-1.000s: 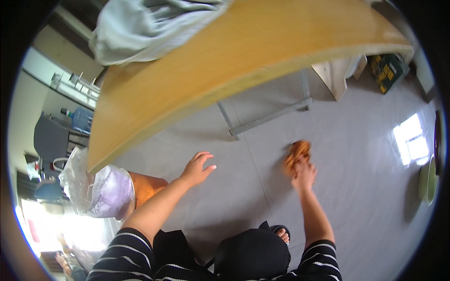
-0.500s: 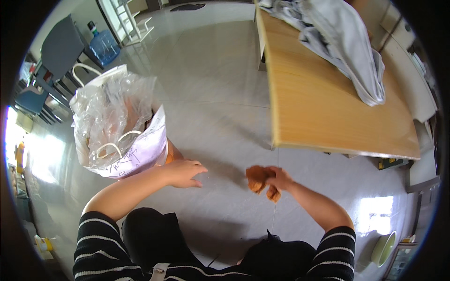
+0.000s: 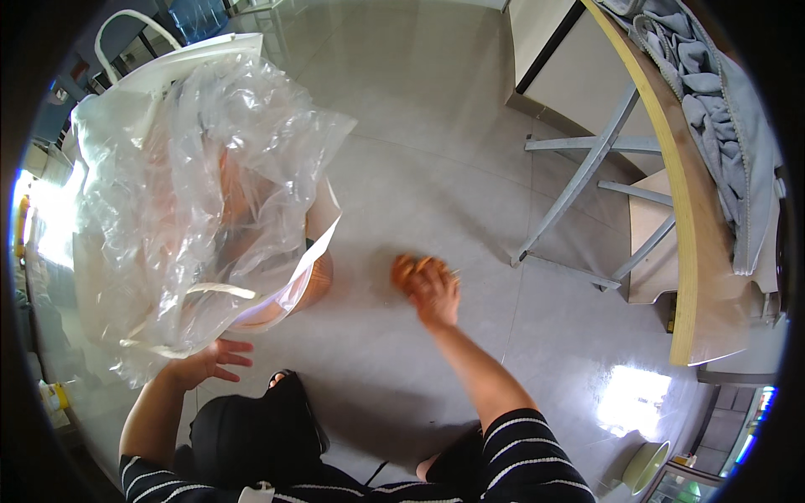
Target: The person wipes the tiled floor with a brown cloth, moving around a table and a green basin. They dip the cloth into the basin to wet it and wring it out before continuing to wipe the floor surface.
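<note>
My right hand [image 3: 433, 293] reaches low over the grey floor, its fingers wrapped round an orange-brown lumpy thing [image 3: 404, 270]; the grip partly covers it, and I cannot make out its exact kind. My left hand [image 3: 211, 362] holds nothing, fingers spread, just under the near edge of a white paper carrier bag [image 3: 312, 256]. A crumpled clear plastic bag [image 3: 243, 109] fills that carrier bag's mouth and spills over its rim. Orange-brown shapes show dimly through the film. Beside the carrier bag's right side, the curved orange-brown wall of a container [image 3: 317, 285] shows.
On the right stands a wooden-topped table [image 3: 688, 251] with grey metal legs [image 3: 579, 180] and a grey garment [image 3: 725, 126] on it. A light green basin [image 3: 646, 467] is at the lower right. A blue water bottle [image 3: 199, 18] stands at the far left.
My view has come lower and closer to the bag. My right hand has moved left and forward with the orange-brown thing. My left hand has shifted left and back, staying open.
</note>
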{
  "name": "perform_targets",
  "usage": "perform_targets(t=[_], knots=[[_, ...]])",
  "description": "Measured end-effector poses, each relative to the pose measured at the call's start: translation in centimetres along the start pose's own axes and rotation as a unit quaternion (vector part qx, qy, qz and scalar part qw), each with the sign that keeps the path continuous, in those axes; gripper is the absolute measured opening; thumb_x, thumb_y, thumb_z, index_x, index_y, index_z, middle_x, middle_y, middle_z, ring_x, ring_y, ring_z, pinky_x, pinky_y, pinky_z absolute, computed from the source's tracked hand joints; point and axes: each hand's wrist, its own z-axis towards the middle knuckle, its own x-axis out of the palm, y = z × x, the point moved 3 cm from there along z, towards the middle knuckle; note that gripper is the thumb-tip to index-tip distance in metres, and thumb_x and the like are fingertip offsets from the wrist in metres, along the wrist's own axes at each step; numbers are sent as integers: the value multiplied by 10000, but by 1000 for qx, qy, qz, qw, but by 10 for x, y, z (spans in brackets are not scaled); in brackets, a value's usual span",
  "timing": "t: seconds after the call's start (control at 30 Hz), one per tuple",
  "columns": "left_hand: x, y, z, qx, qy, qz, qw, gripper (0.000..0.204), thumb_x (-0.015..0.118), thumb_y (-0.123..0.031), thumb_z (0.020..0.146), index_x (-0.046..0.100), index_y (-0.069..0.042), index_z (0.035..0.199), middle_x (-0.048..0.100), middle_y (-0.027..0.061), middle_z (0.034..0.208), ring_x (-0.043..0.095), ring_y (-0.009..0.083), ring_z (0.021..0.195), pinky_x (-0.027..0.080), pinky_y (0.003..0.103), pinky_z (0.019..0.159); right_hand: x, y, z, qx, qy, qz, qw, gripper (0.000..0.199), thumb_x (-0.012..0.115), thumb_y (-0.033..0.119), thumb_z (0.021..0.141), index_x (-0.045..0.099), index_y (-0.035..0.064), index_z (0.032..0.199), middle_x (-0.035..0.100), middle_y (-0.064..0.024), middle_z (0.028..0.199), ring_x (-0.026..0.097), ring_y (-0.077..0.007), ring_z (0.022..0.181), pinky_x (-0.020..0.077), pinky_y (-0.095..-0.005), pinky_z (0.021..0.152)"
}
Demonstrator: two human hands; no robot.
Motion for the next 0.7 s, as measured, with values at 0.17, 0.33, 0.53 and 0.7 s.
perform_targets(t=[0.17,0.33,0.53,0.7], knots=[[17,-8,24,95,-11,-188,978,583,554,-426,944,477,0,1334,600,205,1234,627,417,1088,591,488,752,18,53,-80,-187,172,13,967,449,629,240,836,547,354,1262,416,2,1432,368,-279,1318,354,-496,1033],[-33,23,48,116,-125,-231,958,392,524,-381,971,595,-49,1168,673,151,1074,679,304,962,589,389,685,-9,-19,-28,-83,-9,345,935,332,588,39,821,659,176,1115,594,-55,1205,541,-271,1096,441,-402,945],[-214,-34,79,258,-318,-271,871,344,526,-379,975,595,-69,1105,636,106,964,634,245,860,542,355,644,-64,-139,11,117,-99,170,973,420,650,24,778,644,143,1180,527,-99,1327,471,-342,1231,414,-433,1032],[-354,-28,29,343,-468,-327,746,309,528,-378,978,595,-85,1053,605,69,872,597,195,775,503,327,611,-40,-150,-1,202,-80,117,969,627,733,285,775,512,189,1354,376,-58,1499,341,-363,1330,361,-474,1081]])
